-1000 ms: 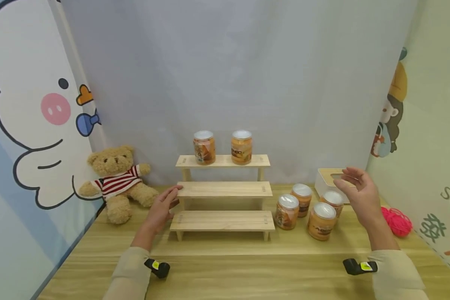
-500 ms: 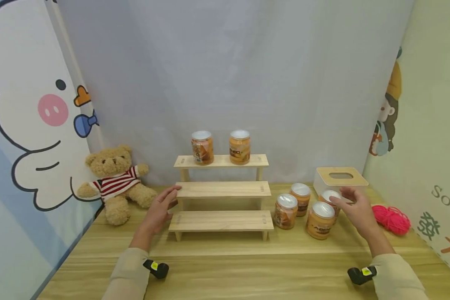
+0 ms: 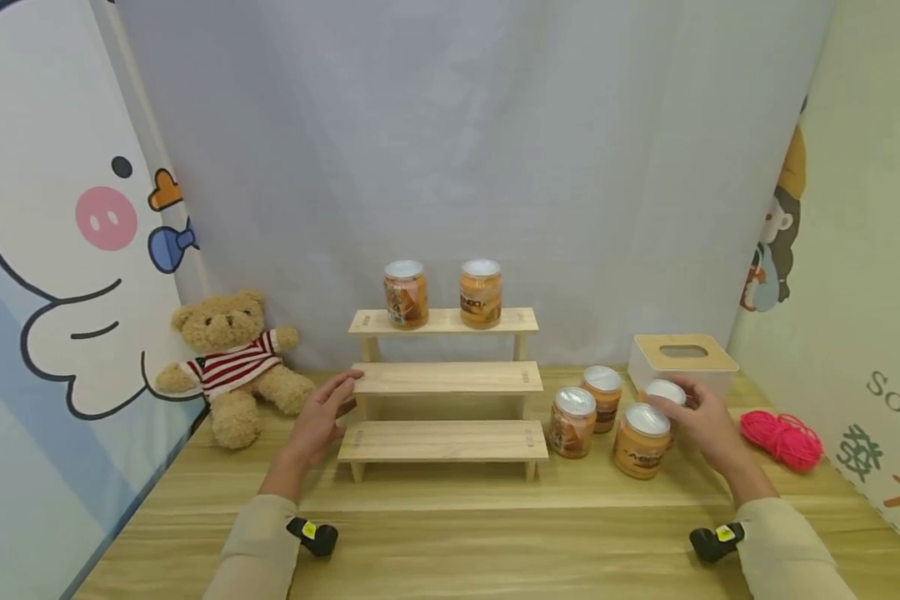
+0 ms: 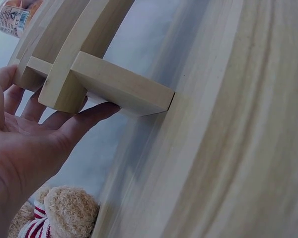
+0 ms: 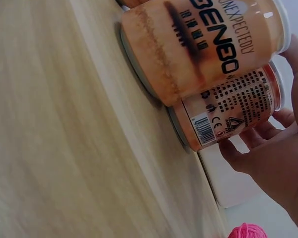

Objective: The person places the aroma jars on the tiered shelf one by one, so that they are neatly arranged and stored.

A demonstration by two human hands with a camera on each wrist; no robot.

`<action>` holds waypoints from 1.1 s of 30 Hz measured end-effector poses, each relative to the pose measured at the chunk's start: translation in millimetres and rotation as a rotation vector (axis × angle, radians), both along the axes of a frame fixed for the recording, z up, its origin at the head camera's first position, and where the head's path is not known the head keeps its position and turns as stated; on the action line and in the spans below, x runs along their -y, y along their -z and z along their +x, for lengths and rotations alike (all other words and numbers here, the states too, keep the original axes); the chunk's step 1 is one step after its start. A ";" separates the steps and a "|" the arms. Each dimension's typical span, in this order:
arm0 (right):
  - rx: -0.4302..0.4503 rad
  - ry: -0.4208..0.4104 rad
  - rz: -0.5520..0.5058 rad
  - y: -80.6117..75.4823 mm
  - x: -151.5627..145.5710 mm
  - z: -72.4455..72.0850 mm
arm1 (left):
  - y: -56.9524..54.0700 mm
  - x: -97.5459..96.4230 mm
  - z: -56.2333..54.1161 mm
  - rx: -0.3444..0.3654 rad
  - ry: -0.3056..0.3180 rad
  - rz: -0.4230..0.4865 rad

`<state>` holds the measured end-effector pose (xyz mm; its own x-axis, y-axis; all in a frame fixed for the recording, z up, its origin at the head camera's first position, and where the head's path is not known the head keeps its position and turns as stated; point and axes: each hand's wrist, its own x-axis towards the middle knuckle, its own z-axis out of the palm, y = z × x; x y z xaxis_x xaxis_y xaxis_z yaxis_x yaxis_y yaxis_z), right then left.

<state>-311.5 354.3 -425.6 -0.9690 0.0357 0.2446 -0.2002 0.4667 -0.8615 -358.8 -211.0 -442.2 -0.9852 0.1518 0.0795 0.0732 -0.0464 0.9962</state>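
A three-tier wooden display stand (image 3: 442, 442) stands in the middle of the table in the head view. My left hand (image 3: 321, 418) holds its left end at the middle tier; in the left wrist view the fingers (image 4: 92, 116) lie against the board end and the leg. At the right, my right hand (image 3: 708, 421) grips the rear jar (image 3: 663, 389), an orange-labelled one with a silvery lid. The right wrist view shows its barcode side (image 5: 223, 111), with fingers round the far side. A front jar (image 3: 642, 442) partly hides it.
Two more jars stand left of these, a near jar (image 3: 572, 423) and a far jar (image 3: 602, 400). On the top tier are a left jar (image 3: 406, 296) and a right jar (image 3: 481, 294). A tissue box (image 3: 686, 354), pink yarn (image 3: 782, 440) and teddy bear (image 3: 232, 358) sit around.
My right hand has come down and left from above the tissue box onto the rear jar, its fingers now around it. The left hand stays at the stand.
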 end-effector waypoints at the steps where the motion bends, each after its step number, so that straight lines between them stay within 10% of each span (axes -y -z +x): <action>1: 0.003 -0.003 -0.002 0.2 0.1 -0.9 | -0.1 0.4 0.2 -0.002 0.003 -0.001; 33: -0.117 -0.046 -0.043 19.4 -14.3 -14.5 | -0.1 1.0 1.4 -0.015 0.000 -0.009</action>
<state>-326.0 368.6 -445.1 -0.9349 0.0053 0.3550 -0.3205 0.4177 -0.8502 -357.4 -211.9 -442.1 -0.9840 0.1525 0.0927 0.0880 -0.0375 0.9954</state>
